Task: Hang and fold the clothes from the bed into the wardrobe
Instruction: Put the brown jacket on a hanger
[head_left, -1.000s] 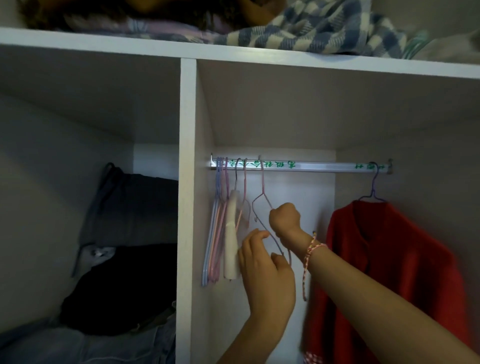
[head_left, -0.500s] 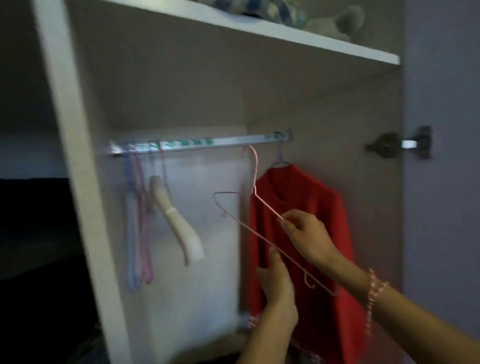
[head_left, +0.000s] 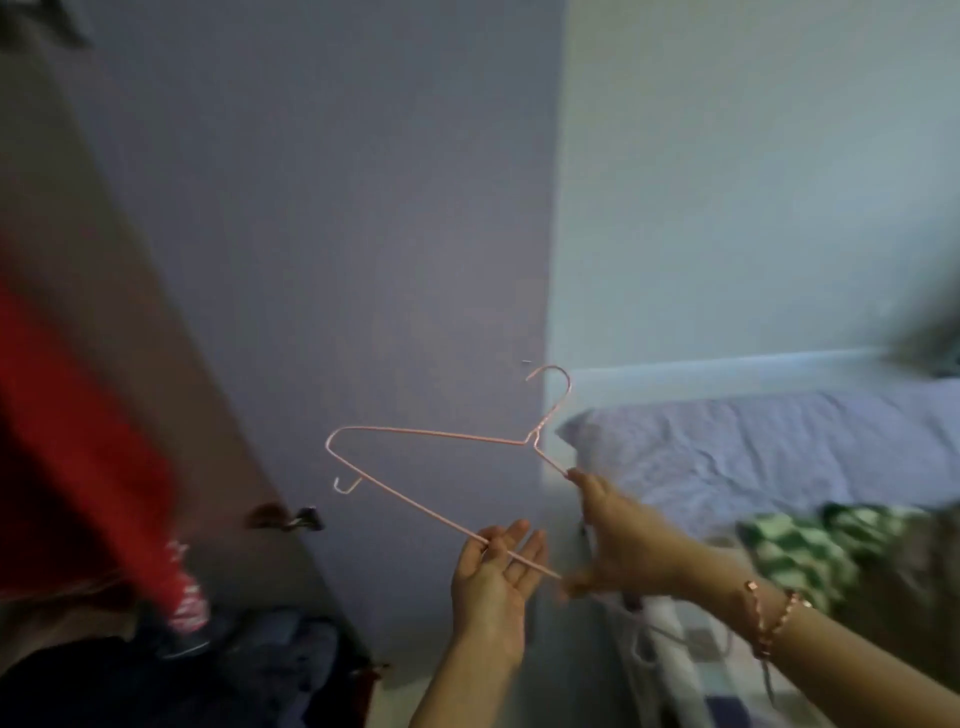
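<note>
Entry, listed left to right.

1. Red garment (head_left: 67, 415): hangs at the far left inside the wardrobe. It is heavily blurred, and its top and left side are cut off by the frame edge.
2. Dark clothes (head_left: 156, 680): a heap at the wardrobe bottom, below the red garment. Single pieces cannot be told apart.
3. Wardrobe door (head_left: 337, 234): lilac panel standing open, with a metal hinge (head_left: 291, 517) near its lower left.
4. Hanger (head_left: 426, 435): thin pink wire, bare, held in the air in front of the door. Its hook points up and to the right.
5. Left hand (head_left: 493, 577): palm up, fingers nearly straight and spread. The hanger's bottom bar lies across them; whether the thumb presses on it cannot be made out.
6. Right hand (head_left: 618, 540): fingers curled round the hanger's right end, with the forefinger tip on the sloping shoulder wire. The lower fingers are smeared by blur. A beaded bracelet (head_left: 774, 618) sits on the wrist.
7. Bed (head_left: 753, 447): covered in a lilac sheet, behind the right arm.
8. Green checked cloth (head_left: 795, 556): lies on the bed, just beyond the right forearm. It is blurred, and the arm partly hides it.
</note>
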